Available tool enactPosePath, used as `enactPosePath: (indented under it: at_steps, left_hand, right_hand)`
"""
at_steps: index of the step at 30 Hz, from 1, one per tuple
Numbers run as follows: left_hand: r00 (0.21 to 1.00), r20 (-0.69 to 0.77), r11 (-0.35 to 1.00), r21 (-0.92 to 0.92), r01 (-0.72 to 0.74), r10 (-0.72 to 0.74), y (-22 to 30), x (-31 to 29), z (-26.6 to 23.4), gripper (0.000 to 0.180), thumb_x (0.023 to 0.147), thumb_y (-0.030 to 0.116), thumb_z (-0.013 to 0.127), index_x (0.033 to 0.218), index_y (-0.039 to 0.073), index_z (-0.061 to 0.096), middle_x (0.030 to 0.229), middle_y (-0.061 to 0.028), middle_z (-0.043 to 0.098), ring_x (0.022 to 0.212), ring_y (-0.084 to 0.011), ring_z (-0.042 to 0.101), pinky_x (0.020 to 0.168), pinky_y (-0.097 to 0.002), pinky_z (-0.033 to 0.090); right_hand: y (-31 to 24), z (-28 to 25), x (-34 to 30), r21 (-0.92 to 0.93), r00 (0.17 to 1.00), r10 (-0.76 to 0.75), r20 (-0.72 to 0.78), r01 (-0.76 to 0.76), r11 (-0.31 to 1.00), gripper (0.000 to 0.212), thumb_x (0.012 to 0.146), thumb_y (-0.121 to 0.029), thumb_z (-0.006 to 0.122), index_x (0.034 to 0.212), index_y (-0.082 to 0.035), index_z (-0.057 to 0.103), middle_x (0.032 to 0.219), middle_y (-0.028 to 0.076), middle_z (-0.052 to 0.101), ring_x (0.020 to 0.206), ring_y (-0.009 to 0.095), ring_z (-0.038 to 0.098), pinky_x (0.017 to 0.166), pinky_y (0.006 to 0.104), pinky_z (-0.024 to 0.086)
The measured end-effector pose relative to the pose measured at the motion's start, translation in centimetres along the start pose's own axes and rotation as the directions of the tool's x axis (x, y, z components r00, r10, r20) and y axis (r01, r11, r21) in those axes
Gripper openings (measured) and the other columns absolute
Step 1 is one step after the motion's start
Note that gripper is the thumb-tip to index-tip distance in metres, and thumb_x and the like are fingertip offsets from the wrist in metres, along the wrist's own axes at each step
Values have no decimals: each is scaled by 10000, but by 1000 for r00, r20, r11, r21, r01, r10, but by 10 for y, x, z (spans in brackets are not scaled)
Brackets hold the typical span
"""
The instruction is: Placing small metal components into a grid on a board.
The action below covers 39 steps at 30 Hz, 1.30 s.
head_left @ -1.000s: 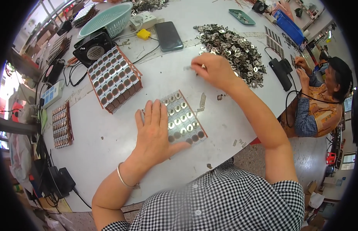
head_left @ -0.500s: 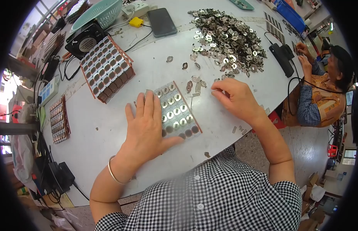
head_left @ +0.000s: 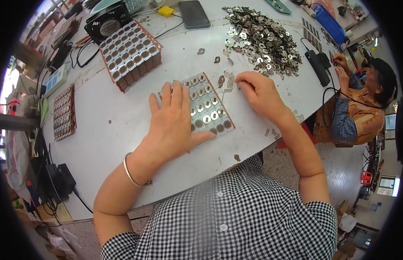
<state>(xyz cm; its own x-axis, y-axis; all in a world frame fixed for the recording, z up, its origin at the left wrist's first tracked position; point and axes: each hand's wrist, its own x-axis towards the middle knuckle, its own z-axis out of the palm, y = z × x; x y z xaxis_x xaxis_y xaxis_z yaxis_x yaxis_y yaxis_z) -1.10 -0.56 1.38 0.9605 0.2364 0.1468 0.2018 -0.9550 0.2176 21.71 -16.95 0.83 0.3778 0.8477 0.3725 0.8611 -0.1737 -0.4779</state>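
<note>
My left hand [head_left: 171,115] lies flat with fingers spread over the left part of a flat panel [head_left: 205,99], covering part of it. The panel has rows of round spots and reddish-brown side edges. Shiny metal discs with small square centres sit on many spots; several dark round spots along the near edge are bare. To the right of the panel, my right hand [head_left: 262,95] is curled above the table, thumb and forefinger together. Whatever might be between those fingertips is hidden. A few loose metal pieces [head_left: 229,82] lie between the panel and this hand.
A large heap of small metal pieces [head_left: 266,41] lies at the back. A stack of similar panels [head_left: 131,50] stands back left beside a black fan [head_left: 107,26]; a smaller stack [head_left: 64,110] sits far left. A phone [head_left: 194,14] lies behind. A co-worker [head_left: 362,99] sits at right.
The whole view has shifted, so the table things sit higher in the picture. My right hand has come slightly closer to the panel. My left hand stays flat on it.
</note>
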Motion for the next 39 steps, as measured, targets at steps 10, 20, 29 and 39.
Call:
enactPosePath:
  at_steps: [10, 20, 29, 39]
  left_hand:
    - [1000, 13, 999, 33, -27, 27, -3, 2, 2, 1138, 711, 633, 809, 1411, -178, 427, 1503, -321, 387, 1421, -476, 327, 1094, -668, 262]
    - [994, 110, 999, -32, 26, -22, 0, 5, -2, 1244, 702, 700, 778, 1493, -153, 338, 1549, -339, 348, 1467, -502, 296, 1164, -650, 202]
    - [988, -153, 955, -291, -57, 12, -34, 22, -1, 637, 851, 243, 774, 1375, -44, 552, 1455, -258, 490, 1387, -457, 414, 1177, -511, 289]
    - [989, -147, 949, -313, -43, -4, -39, 24, 10, 581, 820, 248, 811, 1298, -29, 632, 1320, -168, 603, 1357, -402, 461, 1161, -527, 294]
  right_hand:
    - [8, -32, -39, 86, 959, 281, 22, -282, 956, 180, 961, -95, 656, 1108, -11, 717, 937, 90, 718, 767, 136, 626, 691, 285, 512]
    - [-11, -13, -18, 65, 973, 133, 188, -148, 987, 184, 879, -81, 735, 1055, -35, 708, 1015, 81, 679, 774, 189, 613, 687, 296, 509]
    - [-33, -19, -9, 353, 897, 336, 286, -425, 834, 56, 944, -28, 690, 992, 1, 681, 789, 24, 593, 714, 79, 529, 647, 242, 465]
    - [-63, -11, -7, 454, 925, 186, 332, -330, 828, 165, 935, 28, 651, 1074, -13, 729, 817, 27, 647, 768, 96, 591, 685, 254, 464]
